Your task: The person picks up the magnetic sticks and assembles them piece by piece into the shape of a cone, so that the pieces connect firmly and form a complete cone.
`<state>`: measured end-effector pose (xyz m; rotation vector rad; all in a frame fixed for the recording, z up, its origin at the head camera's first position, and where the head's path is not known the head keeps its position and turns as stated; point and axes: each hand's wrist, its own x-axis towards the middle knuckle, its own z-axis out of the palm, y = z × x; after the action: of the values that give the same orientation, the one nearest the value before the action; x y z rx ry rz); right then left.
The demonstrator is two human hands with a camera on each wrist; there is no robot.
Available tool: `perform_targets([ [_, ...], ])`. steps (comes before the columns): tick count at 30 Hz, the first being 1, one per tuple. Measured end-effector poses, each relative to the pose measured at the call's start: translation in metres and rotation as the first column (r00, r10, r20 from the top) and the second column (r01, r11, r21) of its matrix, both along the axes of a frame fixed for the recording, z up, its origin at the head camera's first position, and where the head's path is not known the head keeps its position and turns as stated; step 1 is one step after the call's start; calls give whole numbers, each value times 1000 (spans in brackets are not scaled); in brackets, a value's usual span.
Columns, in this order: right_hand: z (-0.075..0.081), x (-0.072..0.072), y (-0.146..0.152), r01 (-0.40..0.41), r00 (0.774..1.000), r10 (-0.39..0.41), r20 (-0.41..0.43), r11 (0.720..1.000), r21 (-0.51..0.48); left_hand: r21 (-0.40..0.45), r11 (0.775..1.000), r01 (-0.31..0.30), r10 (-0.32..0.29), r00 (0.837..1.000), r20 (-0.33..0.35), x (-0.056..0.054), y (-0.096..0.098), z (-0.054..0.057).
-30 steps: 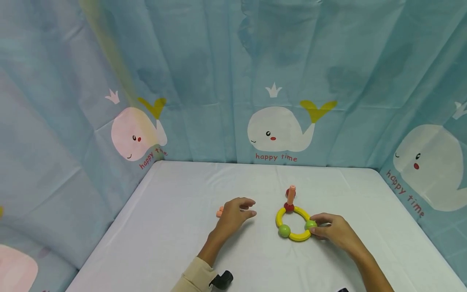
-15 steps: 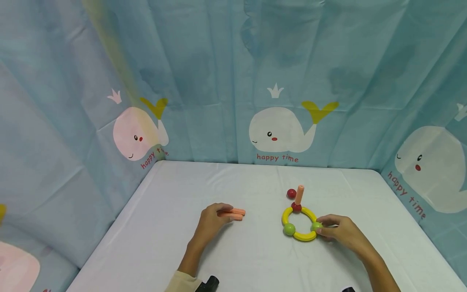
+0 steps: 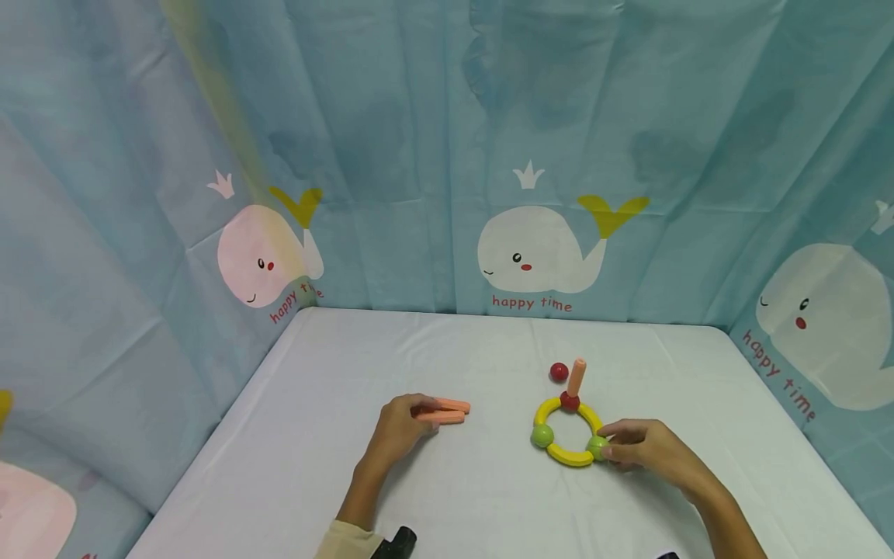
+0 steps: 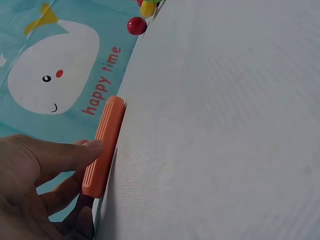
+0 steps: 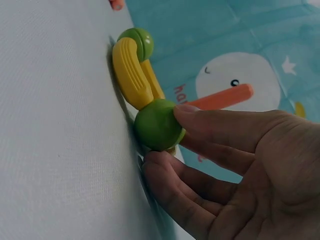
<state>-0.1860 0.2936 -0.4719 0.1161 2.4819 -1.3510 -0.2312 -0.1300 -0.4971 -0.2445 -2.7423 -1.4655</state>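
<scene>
My left hand point(image 3: 396, 428) is at the left ends of two orange ridged sticks lying side by side on the table. In the left wrist view, thumb and fingers pinch one orange stick point(image 4: 105, 145). To the right lies a ring point(image 3: 569, 456) of yellow curved pieces joined by two green balls and one red ball point(image 3: 570, 401). Another orange stick point(image 3: 576, 376) rises at a tilt from that red ball. My right hand point(image 3: 653, 453) pinches the ring's right-hand green ball point(image 5: 159, 125) between thumb and fingers. The ring's other green ball point(image 3: 542, 435) faces the left hand.
A loose red ball point(image 3: 559, 373) sits just behind the ring. White cloth covers the table point(image 3: 314, 373). A blue curtain point(image 3: 391, 233) with whale prints hangs along the back and both sides.
My left hand has moved left and down to the orange sticks and taken hold there. The right hand keeps its pinch; the ring has shifted and turned slightly, its upright stick now leaning more right.
</scene>
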Motion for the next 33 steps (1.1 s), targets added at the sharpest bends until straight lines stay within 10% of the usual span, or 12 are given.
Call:
perform_targets([
  [33,-5,5,-36,-155,987,155,-40,988,-5,-82,996,43,-38,998,55,-1,-1,-3],
])
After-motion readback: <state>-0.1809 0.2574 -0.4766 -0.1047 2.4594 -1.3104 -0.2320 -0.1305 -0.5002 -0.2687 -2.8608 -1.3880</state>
